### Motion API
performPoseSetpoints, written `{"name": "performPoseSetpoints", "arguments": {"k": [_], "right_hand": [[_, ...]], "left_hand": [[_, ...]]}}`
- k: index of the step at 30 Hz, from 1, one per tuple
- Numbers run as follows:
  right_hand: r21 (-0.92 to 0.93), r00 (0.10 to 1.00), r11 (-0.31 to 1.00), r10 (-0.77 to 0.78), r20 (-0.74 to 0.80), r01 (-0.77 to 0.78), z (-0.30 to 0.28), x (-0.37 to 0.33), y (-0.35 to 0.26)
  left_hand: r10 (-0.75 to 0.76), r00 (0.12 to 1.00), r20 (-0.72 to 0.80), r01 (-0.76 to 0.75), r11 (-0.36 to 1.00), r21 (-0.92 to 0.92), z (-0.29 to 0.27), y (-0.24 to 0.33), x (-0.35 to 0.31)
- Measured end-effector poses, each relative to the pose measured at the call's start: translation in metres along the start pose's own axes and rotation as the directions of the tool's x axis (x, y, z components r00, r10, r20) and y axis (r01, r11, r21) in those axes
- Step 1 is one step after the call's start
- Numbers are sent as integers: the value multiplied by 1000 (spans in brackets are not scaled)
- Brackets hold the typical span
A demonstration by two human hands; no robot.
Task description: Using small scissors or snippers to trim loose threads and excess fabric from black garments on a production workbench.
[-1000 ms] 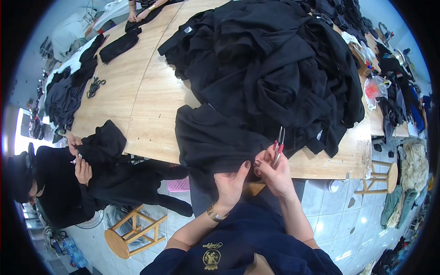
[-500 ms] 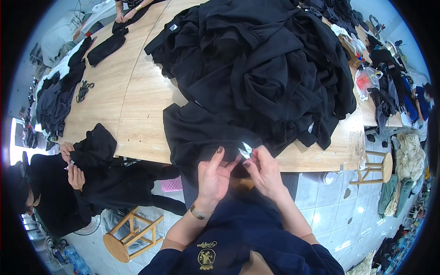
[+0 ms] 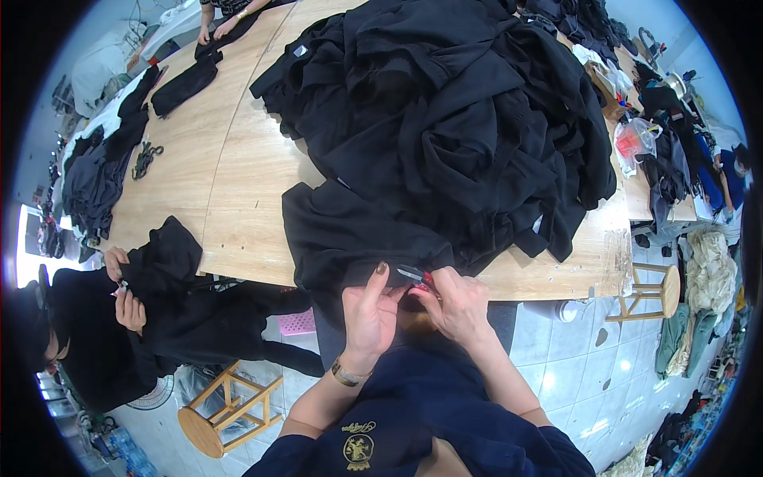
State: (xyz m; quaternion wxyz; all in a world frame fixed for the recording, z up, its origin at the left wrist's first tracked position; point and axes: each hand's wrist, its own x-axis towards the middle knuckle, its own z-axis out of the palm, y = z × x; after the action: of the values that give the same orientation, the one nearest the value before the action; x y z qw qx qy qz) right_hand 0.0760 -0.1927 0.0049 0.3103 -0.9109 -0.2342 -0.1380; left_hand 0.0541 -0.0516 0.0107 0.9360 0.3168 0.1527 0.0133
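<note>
- Gripping the snips [image 3: 411, 274], the right hand [image 3: 462, 300] was curled.
- The left hand [image 3: 369, 313] was just beside it; I couldn't tell if it pinched the cloth [image 3: 358, 229].
- The cloth lay over the table's [image 3: 254, 242] front, looking soft and floppy, best held by its edge.
- The right hand hid the snips' handles partly.

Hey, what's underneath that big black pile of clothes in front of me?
The pile rests on a wooden table, whose bare top shows to its left and lower right. The area directly beneath is covered, so whether anything else lies there can't be seen.
</note>
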Motion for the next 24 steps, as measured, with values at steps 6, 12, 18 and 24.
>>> {"name": "performPoseSetpoints", "arguments": {"k": [6, 12, 18, 24], "right_hand": [[16, 1000, 1000, 15, 3, -15, -2, 3, -4], [371, 972, 903, 235, -9, -215, 2, -1, -4], [689, 902, 615, 411, 136, -384, 12, 8, -19], [682, 927, 647, 349, 134, -342, 14, 9, -22]], "left_hand": [[31, 999, 19, -31, 999, 16, -2, -3, -3], [23, 1000, 2, -23, 999, 30, 4, -2, -2], [132, 991, 7, -132, 984, 118, -5, -18, -8], [223, 975, 9, -221, 960, 173, -12, -22, -4]]}}
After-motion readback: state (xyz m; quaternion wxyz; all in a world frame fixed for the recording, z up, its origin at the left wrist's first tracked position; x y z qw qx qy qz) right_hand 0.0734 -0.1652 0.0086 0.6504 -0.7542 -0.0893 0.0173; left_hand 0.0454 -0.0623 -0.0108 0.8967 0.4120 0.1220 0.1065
